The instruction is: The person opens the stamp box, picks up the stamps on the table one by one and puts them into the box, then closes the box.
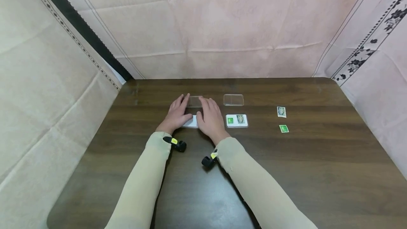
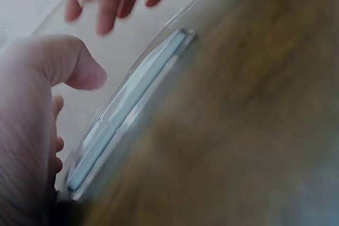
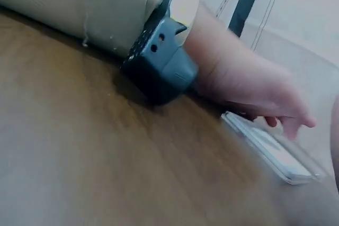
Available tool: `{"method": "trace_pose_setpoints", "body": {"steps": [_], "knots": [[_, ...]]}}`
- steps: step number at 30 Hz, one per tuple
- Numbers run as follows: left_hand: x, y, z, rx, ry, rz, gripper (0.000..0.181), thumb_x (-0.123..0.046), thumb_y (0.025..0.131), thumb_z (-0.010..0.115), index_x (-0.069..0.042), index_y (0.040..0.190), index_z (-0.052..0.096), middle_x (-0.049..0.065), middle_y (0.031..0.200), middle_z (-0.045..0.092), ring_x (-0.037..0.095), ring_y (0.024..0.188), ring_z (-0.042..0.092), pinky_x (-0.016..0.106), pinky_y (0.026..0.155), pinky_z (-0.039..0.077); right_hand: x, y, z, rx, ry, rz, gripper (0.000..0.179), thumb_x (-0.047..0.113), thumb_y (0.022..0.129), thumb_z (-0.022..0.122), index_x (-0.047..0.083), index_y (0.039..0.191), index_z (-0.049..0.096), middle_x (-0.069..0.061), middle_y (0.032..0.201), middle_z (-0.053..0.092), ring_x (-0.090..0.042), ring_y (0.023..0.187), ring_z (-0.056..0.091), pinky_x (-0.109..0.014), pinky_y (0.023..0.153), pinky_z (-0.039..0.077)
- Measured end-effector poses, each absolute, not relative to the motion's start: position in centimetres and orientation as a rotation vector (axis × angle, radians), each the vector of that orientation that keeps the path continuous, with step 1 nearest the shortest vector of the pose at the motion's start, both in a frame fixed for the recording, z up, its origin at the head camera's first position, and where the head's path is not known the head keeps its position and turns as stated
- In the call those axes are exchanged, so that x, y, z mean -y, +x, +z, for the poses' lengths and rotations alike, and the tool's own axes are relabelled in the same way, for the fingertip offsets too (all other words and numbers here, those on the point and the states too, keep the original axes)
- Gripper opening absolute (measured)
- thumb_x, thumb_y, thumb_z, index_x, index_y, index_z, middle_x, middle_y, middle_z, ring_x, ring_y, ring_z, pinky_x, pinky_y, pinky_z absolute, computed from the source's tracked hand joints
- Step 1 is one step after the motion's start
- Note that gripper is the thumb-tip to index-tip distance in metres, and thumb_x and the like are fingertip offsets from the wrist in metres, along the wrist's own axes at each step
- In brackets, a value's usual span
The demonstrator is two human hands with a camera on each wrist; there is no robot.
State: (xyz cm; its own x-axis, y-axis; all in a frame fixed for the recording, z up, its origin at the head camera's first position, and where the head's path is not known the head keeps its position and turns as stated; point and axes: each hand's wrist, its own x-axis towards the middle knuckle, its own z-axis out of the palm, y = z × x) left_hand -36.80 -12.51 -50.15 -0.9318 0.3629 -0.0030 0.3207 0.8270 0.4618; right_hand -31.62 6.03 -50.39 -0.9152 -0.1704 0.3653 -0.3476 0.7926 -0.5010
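Both hands are held over a white flat case on the wooden table. My left hand has its fingers stretched forward, with its thumb over the case. From the right, my right hand covers part of the case, its fingers also extended. A clear plastic cover lies just beyond, and the index fingertips of both hands overlap its sides. In the left wrist view, the case shows its layered edge beside the left thumb; the right fingers hang above. The left hand also shows in the right wrist view.
Right of the hands lies a second white case bearing a green stamp and a grey one. Behind it is another clear cover. Farther right, a grey stamp and a green stamp lie on the table.
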Motion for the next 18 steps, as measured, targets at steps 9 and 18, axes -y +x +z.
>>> {"method": "trace_pose_setpoints", "body": {"steps": [9, 18], "knots": [[14.3, -34.8, -50.3, -2.896, 0.667, 0.885, 0.081, -0.046, 0.089, 0.067, -0.023, 0.157, 0.029, 0.012, 0.166, 0.012, 0.035, 0.151, 0.010, 0.065, 0.113, 0.026, -11.3, -28.0, -49.3, 2.346, 0.643, 0.581, 0.043, 0.022, 0.095, 0.058, 0.008, 0.135, 0.061, -0.012, 0.128, 0.062, -0.031, 0.126, 0.053, -0.046, 0.114, 0.035], [15.3, -33.3, -50.4, -2.906, 0.657, 0.753, 0.077, -0.045, 0.086, 0.073, -0.020, 0.151, 0.039, 0.013, 0.164, 0.017, 0.037, 0.150, 0.012, 0.062, 0.114, 0.025, -20.6, -27.4, -49.6, 2.207, 0.535, 0.498, 0.035, 0.021, 0.095, 0.053, 0.005, 0.121, 0.068, -0.016, 0.113, 0.067, -0.036, 0.108, 0.060, -0.051, 0.100, 0.045]]}}
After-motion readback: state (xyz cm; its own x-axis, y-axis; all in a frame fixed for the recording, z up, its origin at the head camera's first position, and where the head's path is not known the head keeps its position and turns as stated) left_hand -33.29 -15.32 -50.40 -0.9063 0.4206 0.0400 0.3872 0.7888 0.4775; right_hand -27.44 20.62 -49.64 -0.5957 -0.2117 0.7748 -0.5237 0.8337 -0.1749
